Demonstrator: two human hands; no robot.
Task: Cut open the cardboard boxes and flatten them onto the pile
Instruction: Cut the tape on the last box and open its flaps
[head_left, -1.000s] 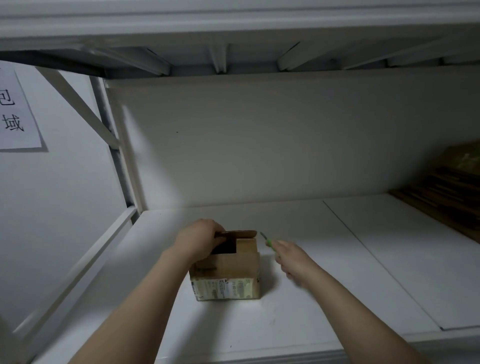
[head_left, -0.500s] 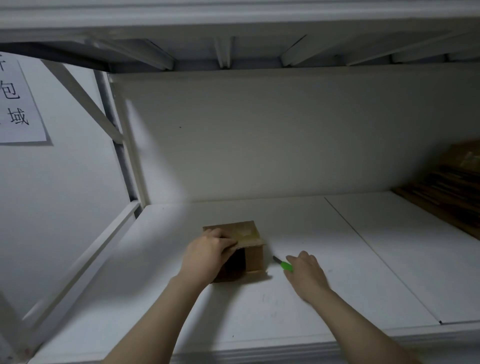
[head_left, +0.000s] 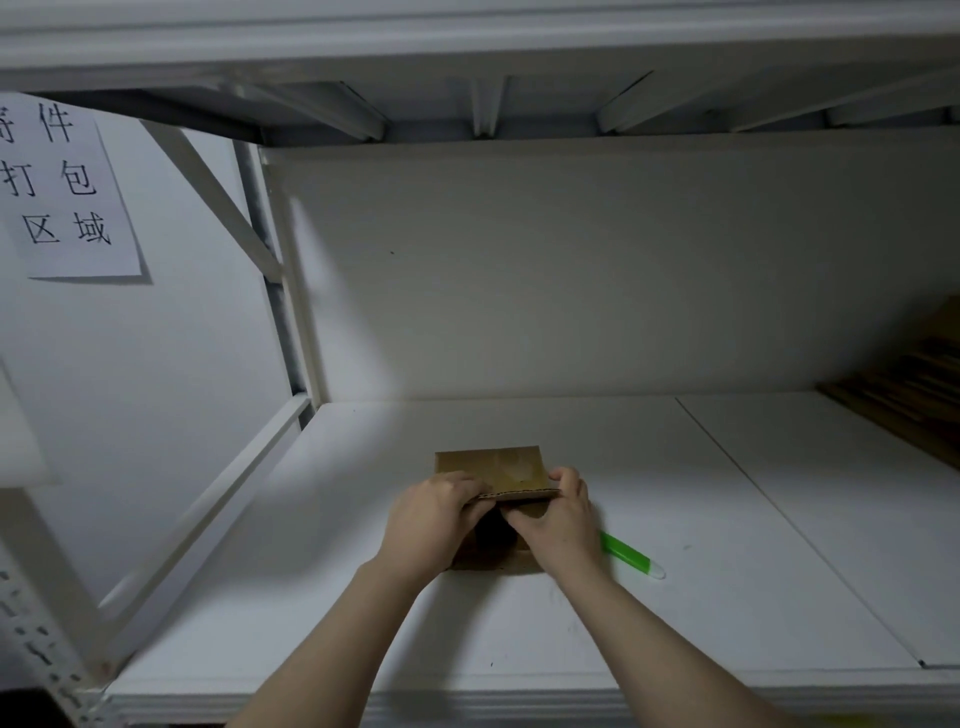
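Now we hold the box (head_left: 493, 470) with both hands in the middle of the shelf (head_left: 727, 597). Our left hand (head_left: 434, 519) curls its fingers over the near edge of the top flap, and our right hand (head_left: 558, 525) pinches that edge at its right corner. The green cutter (head_left: 626, 555) lies on the shelf just beside our right wrist. The pile (head_left: 914, 400) sits far right.

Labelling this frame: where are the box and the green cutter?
box (head_left: 493, 469), head view, on its top panel.
green cutter (head_left: 626, 552), head view, middle of its visible handle.
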